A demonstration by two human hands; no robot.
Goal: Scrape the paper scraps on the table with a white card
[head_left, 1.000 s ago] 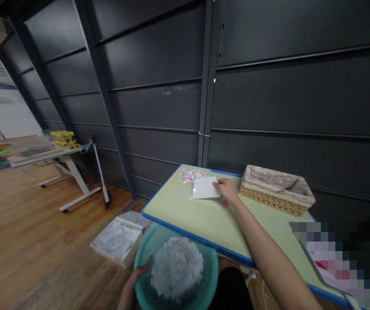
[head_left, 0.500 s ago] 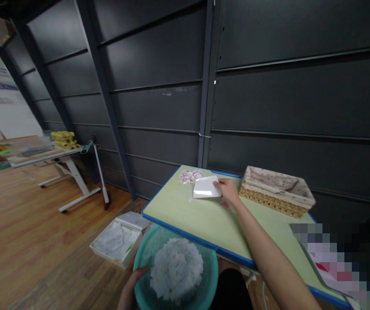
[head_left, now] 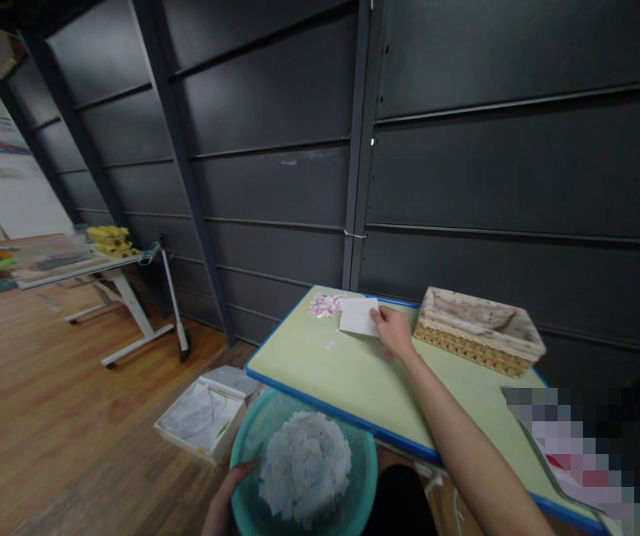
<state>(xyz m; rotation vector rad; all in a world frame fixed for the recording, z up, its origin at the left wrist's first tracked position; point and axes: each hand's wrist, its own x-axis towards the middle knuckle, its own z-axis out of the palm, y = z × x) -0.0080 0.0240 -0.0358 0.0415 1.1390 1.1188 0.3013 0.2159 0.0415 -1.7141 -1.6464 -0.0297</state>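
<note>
My right hand (head_left: 391, 327) reaches over the yellow-green table (head_left: 320, 376) with a white card (head_left: 359, 316) pinched at its right edge. A heap of small pink and white scraps (head_left: 327, 304) lies left of the card, at the table's far left corner. One small pale scrap (head_left: 330, 345) sits apart, nearer the front. Below the table edge, my left hand (head_left: 236, 480) grips the left rim of a teal plastic basin (head_left: 368, 491). Inside the basin is a mound of white scraps (head_left: 306, 465).
A woven basket with a cloth lining (head_left: 479, 327) stands at the table's back right. An open white box (head_left: 202, 417) rests on the floor left of the basin. A dark panelled wall (head_left: 275, 186) rises behind. Farther left stands a white-legged table (head_left: 135, 305).
The white card has shifted slightly to the right and back and changed its tilt, its glare gone. My left hand and the basin stay in place.
</note>
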